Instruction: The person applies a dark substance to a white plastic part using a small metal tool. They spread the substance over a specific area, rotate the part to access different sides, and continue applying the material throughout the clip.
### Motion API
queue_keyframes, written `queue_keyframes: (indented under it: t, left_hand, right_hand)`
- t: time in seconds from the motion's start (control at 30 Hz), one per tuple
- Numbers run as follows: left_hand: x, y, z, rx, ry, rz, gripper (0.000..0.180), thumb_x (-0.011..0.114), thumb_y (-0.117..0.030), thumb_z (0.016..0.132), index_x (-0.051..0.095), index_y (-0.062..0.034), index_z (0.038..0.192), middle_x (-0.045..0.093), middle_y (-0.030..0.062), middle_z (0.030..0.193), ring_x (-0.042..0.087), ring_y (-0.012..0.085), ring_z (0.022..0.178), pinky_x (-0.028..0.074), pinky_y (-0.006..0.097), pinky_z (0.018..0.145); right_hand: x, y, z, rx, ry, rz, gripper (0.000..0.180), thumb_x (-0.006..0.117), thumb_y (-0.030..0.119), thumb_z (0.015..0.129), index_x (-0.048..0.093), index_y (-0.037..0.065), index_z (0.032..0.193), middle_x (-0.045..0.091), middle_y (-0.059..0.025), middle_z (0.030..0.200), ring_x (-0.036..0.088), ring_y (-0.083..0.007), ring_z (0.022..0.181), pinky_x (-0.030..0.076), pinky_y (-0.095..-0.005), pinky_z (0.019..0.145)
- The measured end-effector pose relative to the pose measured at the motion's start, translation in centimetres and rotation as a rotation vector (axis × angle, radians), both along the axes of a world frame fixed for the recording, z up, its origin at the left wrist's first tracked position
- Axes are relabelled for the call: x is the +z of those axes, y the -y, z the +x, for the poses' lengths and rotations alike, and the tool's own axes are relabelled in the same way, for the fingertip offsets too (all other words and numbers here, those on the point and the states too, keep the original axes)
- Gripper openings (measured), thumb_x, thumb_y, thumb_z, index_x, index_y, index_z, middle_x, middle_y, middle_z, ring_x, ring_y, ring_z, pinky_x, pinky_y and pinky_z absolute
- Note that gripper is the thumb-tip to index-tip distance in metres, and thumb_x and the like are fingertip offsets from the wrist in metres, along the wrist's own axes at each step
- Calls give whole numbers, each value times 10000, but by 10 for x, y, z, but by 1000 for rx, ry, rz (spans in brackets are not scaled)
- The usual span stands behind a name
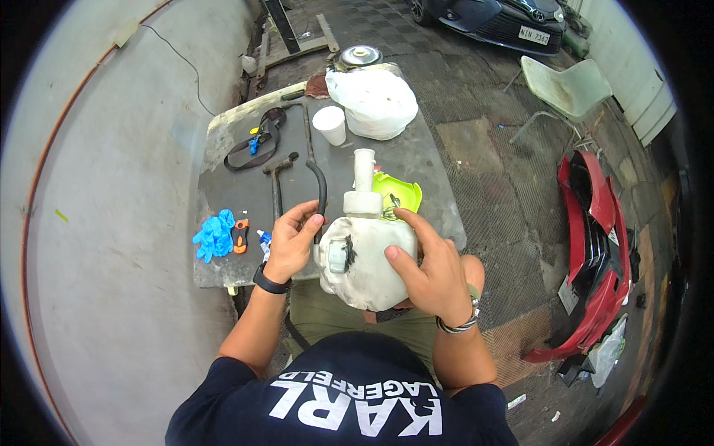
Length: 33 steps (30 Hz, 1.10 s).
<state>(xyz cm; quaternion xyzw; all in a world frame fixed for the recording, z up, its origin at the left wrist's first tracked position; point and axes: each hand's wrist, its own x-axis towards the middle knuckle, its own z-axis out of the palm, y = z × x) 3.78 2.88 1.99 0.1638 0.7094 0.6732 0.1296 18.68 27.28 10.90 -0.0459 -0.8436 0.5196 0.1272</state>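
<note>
A stained white plastic reservoir tank (375,264) with a tall neck stands upright in front of me, over my lap at the table's near edge. Dark smears surround a pale rectangular patch on its left side. At that side, the fingers and thumb of my left hand (292,239) close around the lower end of a black hose (320,182). My right hand (431,267) is at the tank's right side, thumb and index finger spread apart over it. Beyond the tank lies a lime-green tray (405,189) with small dark pieces in it.
On the grey table (223,189) are a hammer (277,178), blue gloves (216,236), an orange-black cutter (240,236), a black strap (249,157), a white cup (330,125) and a white plastic bag (375,104). To the right are a chair (569,85) and a red bumper (606,290).
</note>
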Motion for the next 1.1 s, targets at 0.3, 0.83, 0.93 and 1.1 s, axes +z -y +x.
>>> queue_keyframes:
  t: [0.3, 0.83, 0.93, 1.1]
  left_hand:
    - [-7, -6, 0, 0, 27, -35, 404, 691, -129, 1019, 601, 90, 1346, 729, 93, 1099, 669, 129, 985, 534, 280, 892]
    - [20, -6, 8, 105, -144, 146, 281, 722, -101, 992, 645, 39, 1223, 741, 98, 1088, 664, 118, 952, 533, 275, 861]
    - [34, -9, 13, 105, -206, 176, 282, 750, -87, 968, 656, 31, 1206, 735, 74, 1070, 645, 101, 904, 525, 266, 836]
    - [46, -8, 20, 79, -237, 142, 302, 768, -76, 940, 654, 16, 1205, 700, 58, 1047, 622, 125, 937, 501, 285, 866]
  right_hand:
    - [21, 2, 0, -10, 99, 82, 533, 677, 402, 923, 627, 22, 1293, 715, -282, 799, 720, -467, 766, 566, -533, 742]
    - [-7, -8, 13, 63, -16, 134, 501, 712, 246, 892, 590, 66, 1343, 707, -252, 1115, 698, -393, 1025, 547, -446, 874]
    - [-39, -10, 15, 66, -104, -113, 532, 732, 164, 863, 578, 49, 1359, 696, -255, 1165, 689, -383, 1096, 537, -418, 935]
    - [-76, 0, 18, 78, -129, -513, 596, 753, 75, 833, 566, -2, 1393, 689, -226, 1254, 679, -384, 1152, 521, -401, 1004]
